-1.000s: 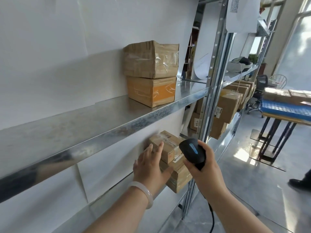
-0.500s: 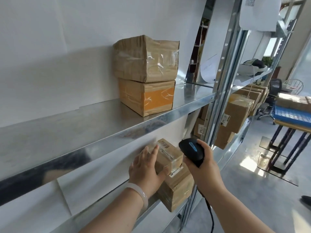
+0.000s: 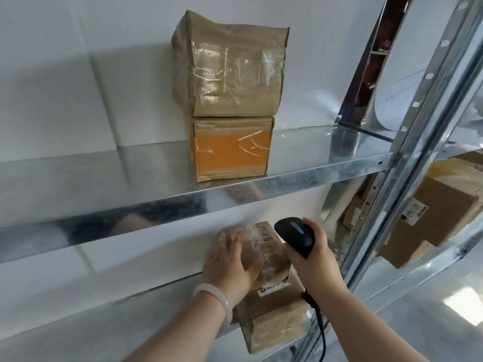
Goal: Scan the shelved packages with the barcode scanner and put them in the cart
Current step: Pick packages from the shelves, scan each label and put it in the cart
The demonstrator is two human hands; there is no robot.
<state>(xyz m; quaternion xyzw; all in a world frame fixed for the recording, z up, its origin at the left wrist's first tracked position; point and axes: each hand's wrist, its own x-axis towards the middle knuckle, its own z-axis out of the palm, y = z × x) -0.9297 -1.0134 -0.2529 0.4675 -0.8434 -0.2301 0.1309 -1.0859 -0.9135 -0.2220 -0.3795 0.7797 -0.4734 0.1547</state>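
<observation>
Spanning the left half, a plain white wall panel (image 3: 65, 74) backs two shelves of shiny galvanised steel: the upper metal shelf (image 3: 156, 212) runs across at mid height and the lower metal shelf (image 3: 78, 317) slopes away beneath it. A pale, milky bangle (image 3: 217, 299) circles the left wrist. The left hand (image 3: 230, 259) lies flat, fingers straight and spread, on the near-left face of a small brown cardboard package wrapped in clear tape (image 3: 269, 246), which bears a printed label on top. That package sits on a larger brown cardboard box (image 3: 274, 320) at the front edge of the lower shelf. Above, on the upper shelf, a creased brown box under glossy tape (image 3: 230, 71) is stacked on a box with a broad orange tape band (image 3: 230, 150). The upper shelf's front lip hangs just over the small package's far end. The right hand (image 3: 321, 259) is curled tight round the handle of a black handheld barcode scanner (image 3: 295, 236), whose head, with a blue light strip, sits just beside the package above its label. Its black cable (image 3: 322, 333) drops past the larger box. Right of the hands stands a perforated steel upright post (image 3: 418, 126), and beyond it more labelled cardboard cartons (image 3: 439, 212) sit in the next bay
</observation>
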